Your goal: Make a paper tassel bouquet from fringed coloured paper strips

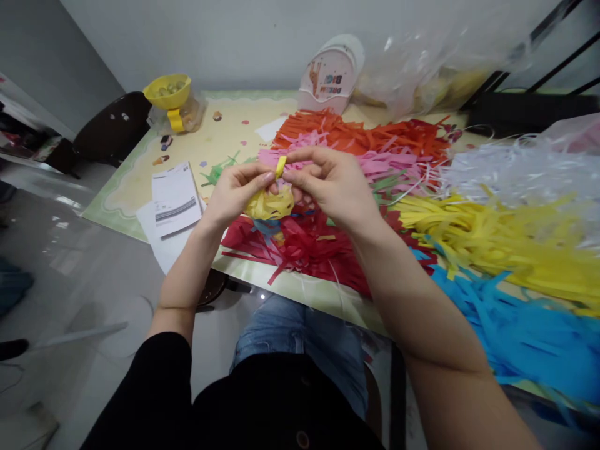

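Both hands meet over the table's near part. My left hand [244, 186] pinches a yellow strip [280, 166] from the left, thumb and forefinger together. From the right, my right hand [330, 181] holds the same strip's side between thumb and fingers, the forefinger reaching over its top. A loose yellow bundle [269, 204] shows just below the fingertips. Dark red strips [304, 250] lie under and in front of the hands. Pink strips [391, 164] and orange strips [365, 134] are piled behind them.
Yellow strips [501, 244], blue strips [529, 337] and white strips [506, 172] cover the table's right side. Printed papers [174, 199] lie at left. A yellow bowl [167, 92] stands at back left, and a white and pink cap-shaped object [330, 75] at the wall.
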The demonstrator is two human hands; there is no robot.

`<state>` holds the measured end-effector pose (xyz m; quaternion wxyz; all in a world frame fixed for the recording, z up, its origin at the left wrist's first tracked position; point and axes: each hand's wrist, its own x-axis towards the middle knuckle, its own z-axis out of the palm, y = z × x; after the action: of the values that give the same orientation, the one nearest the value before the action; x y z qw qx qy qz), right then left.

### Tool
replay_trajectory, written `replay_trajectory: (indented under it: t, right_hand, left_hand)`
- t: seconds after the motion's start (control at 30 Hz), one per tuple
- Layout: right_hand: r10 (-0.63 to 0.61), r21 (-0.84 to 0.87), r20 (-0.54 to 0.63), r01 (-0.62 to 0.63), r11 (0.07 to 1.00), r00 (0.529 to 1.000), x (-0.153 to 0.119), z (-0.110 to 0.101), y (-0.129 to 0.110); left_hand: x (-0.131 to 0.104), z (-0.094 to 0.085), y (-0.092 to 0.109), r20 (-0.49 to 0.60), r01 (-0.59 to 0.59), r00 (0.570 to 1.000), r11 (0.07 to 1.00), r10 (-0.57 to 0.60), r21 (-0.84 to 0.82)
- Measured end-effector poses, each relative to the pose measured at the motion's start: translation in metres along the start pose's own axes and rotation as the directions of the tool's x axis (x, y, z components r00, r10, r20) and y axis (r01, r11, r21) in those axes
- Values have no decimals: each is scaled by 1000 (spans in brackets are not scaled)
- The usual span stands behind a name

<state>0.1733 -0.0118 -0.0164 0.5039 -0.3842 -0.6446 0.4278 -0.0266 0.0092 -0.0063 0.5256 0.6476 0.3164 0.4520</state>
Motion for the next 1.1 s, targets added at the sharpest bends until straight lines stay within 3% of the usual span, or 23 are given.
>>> replay_trajectory:
  t: [0.1, 0.23, 0.33, 0.43, 0.5, 0.57, 0.63, 0.73, 0.8, 0.9, 1.03, 1.1]
  right_hand:
    - [47, 96, 41, -50, 994, 998, 2, -1, 0]
    - [112, 122, 70, -120, 985, 991, 2, 0, -5]
    - [142, 92, 53, -146, 985, 988, -1, -1, -5]
    - [67, 209, -242, -16, 978, 968, -1, -7, -3]
    - [-6, 275, -468, 152, 949, 884, 2, -13, 1]
    - [-61, 266, -600, 271, 925, 798, 5, -16, 4]
    - [-87, 231, -631, 294, 928, 771, 7, -16, 6]
    - [-72, 197, -556, 216, 956, 828, 6, -13, 5]
    - [-59, 197, -515, 185, 963, 855, 3, -11, 5]
    - [-66, 189, -496, 181, 965, 866, 3, -12, 9]
    - [-100, 98, -451, 161, 982, 887, 10, -15, 21]
    - [-118, -8, -382, 125, 992, 916, 15, -13, 25]
  left_hand:
    - [1, -4, 0, 53, 36, 998, 999, -36, 7]
    - [0, -5, 1, 206, 90, 973, 993, -103, 74]
    - [-6, -2, -4, 185, 78, 976, 977, -116, 198]
    - [-10, -5, -16, 213, 8, 973, 932, -91, 362]
    - [-5, -18, -29, 261, -49, 963, 911, -65, 409]
    - [9, -40, -44, 141, -59, 990, 876, -10, 478]
    - [28, -65, -61, -125, 50, 991, 743, 45, 668]
    - [53, -97, -85, -270, 279, 959, 473, -88, 836]
    - [60, -111, -97, -378, 409, 912, 401, -159, 819]
    - [64, -126, -103, -509, 547, 834, 433, -211, 717]
    - [72, -133, -93, -538, 580, 799, 578, -268, 573]
    - [75, -124, -83, -533, 541, 798, 724, -281, 429]
